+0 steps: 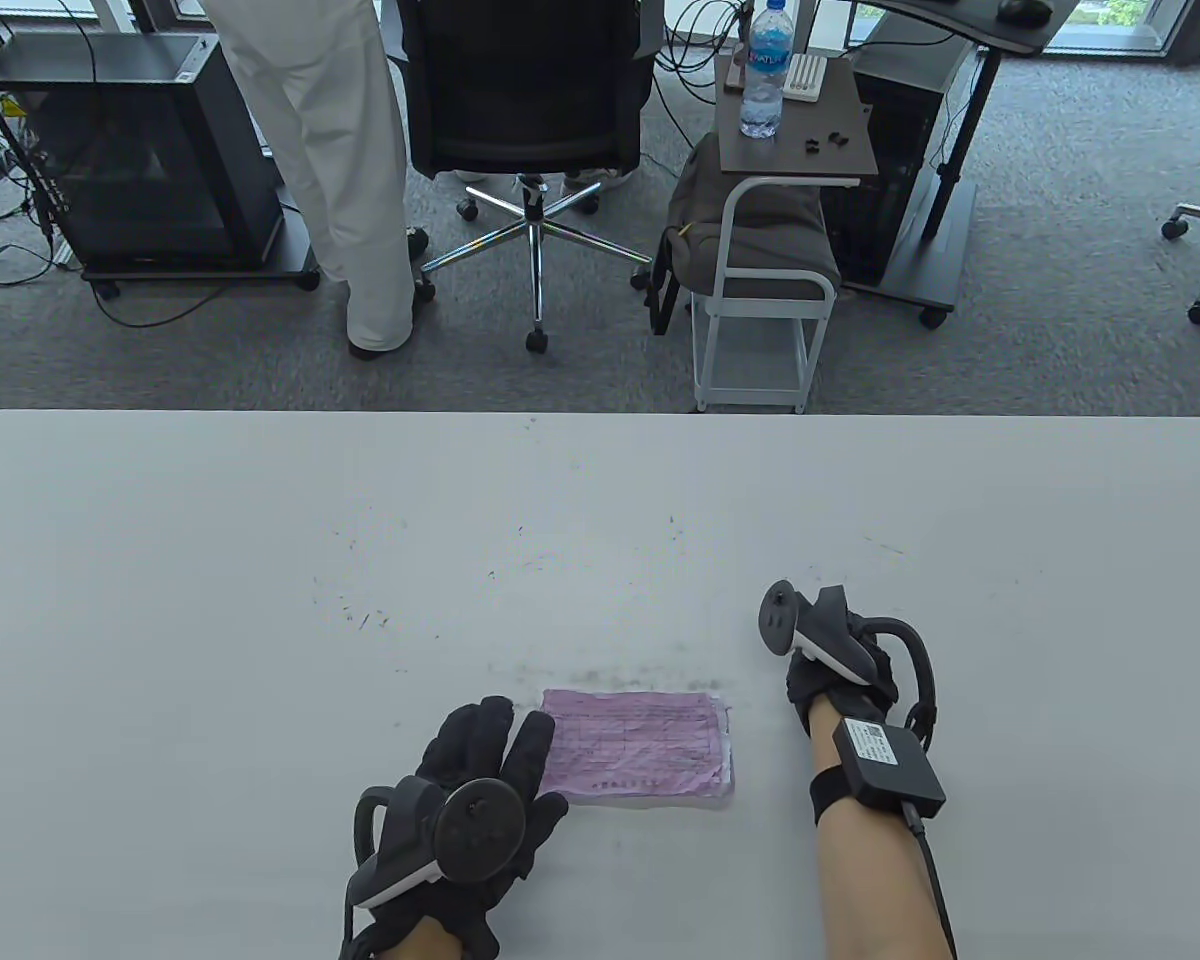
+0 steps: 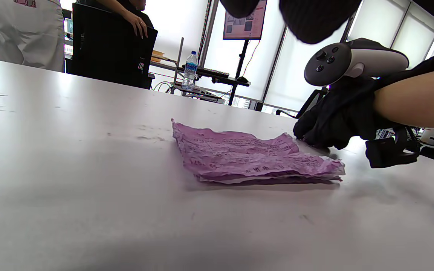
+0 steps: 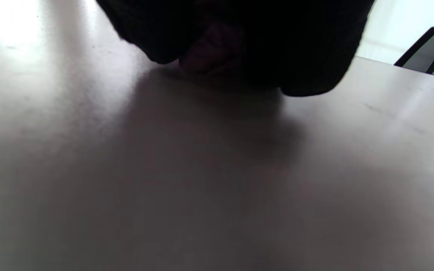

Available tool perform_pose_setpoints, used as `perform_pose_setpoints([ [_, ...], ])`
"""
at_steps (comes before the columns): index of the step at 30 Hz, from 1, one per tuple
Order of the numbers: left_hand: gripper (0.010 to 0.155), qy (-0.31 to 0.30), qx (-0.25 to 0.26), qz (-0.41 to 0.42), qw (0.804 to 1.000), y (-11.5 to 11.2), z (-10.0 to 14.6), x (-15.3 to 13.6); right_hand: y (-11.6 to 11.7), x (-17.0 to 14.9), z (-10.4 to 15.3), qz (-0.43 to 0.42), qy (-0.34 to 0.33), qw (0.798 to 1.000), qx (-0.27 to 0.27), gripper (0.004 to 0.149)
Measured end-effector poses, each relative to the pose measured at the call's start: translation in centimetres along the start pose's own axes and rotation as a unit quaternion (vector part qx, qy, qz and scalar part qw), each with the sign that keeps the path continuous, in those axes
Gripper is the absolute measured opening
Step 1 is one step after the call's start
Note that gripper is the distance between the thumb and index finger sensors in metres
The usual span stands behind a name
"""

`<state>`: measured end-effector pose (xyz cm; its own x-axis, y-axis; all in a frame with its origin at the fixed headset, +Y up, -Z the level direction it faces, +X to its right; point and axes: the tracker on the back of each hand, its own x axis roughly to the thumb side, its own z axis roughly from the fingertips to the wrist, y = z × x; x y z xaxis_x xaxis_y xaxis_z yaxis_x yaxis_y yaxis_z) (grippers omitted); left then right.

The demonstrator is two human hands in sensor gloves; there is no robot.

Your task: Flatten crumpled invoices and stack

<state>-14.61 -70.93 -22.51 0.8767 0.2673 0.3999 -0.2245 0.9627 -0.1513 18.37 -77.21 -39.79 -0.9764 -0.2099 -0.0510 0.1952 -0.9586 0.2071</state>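
Note:
A stack of crinkled purple invoices [image 1: 640,745] [image 2: 247,154] lies flat on the white table [image 1: 260,600] near its front edge. My left hand [image 1: 490,765] is just left of the stack with straight fingers, and its index finger reaches the stack's left edge. In the left wrist view its fingertips [image 2: 315,19] hang above the table. My right hand [image 1: 825,670] [image 2: 326,124] sits at the stack's far right corner with curled fingers. A mauve bit of paper [image 3: 209,52] shows under those fingers in the right wrist view.
Scuff marks [image 1: 360,610] dot the table's middle. Beyond the far edge stand a person in white trousers [image 1: 330,150], an office chair [image 1: 525,100], a small side table [image 1: 795,130] with a water bottle [image 1: 765,70], and a black cabinet [image 1: 130,150].

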Motion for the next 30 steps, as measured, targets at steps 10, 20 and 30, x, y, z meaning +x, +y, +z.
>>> perform_pose_setpoints([
  [10, 0.069, -0.027, -0.013, 0.056, 0.998, 0.2, 0.3, -0.4, -4.9, 0.4, 6.3, -0.063, -0.047, 0.994, -0.081, 0.049],
  [20, 0.074, -0.084, 0.01, 0.094, 0.992, 1.0, 0.6, 0.8, -9.8, 4.4, 18.3, -0.309, -0.158, 0.924, -0.157, 0.051],
  [30, 0.079, -0.177, 0.012, 0.156, 0.972, 1.3, 1.1, 3.2, -6.5, 6.7, 21.7, -0.516, -0.248, 0.817, -0.061, 0.06],
])
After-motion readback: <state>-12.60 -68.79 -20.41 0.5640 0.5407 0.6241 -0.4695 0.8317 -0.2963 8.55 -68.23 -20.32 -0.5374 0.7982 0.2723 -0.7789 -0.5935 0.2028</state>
